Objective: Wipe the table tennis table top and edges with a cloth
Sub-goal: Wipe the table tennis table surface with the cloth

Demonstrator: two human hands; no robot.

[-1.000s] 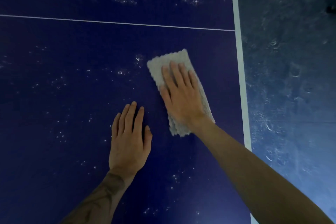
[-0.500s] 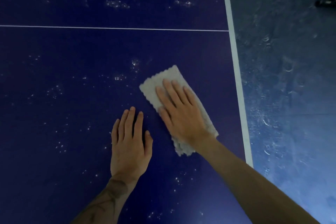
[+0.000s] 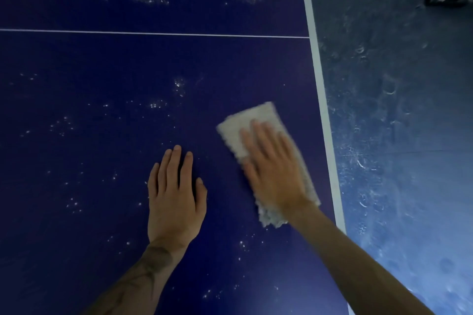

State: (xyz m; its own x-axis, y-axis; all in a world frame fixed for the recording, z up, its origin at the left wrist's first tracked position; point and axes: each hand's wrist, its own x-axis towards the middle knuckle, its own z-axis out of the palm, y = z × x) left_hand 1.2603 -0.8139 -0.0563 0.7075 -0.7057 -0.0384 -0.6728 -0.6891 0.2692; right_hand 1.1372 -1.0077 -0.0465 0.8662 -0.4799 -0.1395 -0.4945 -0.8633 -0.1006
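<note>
The dark blue table tennis table (image 3: 89, 135) fills the left of the view, speckled with white dust spots. A folded grey-white cloth (image 3: 253, 120) lies on it close to the white right edge line (image 3: 322, 110). My right hand (image 3: 273, 169) presses flat on the cloth, fingers together, and looks blurred from motion. My left hand (image 3: 176, 194) rests palm down on the bare table, to the left of the cloth, holding nothing.
A thin white line (image 3: 153, 33) crosses the table from left to right, far from me. Beyond the table's right edge is a scuffed blue-grey floor (image 3: 396, 110). A dark object (image 3: 450, 0) sits on the floor at the top right.
My right hand has slid the cloth toward me and to the right, nearer the white edge line. My left hand has stayed flat in about the same spot.
</note>
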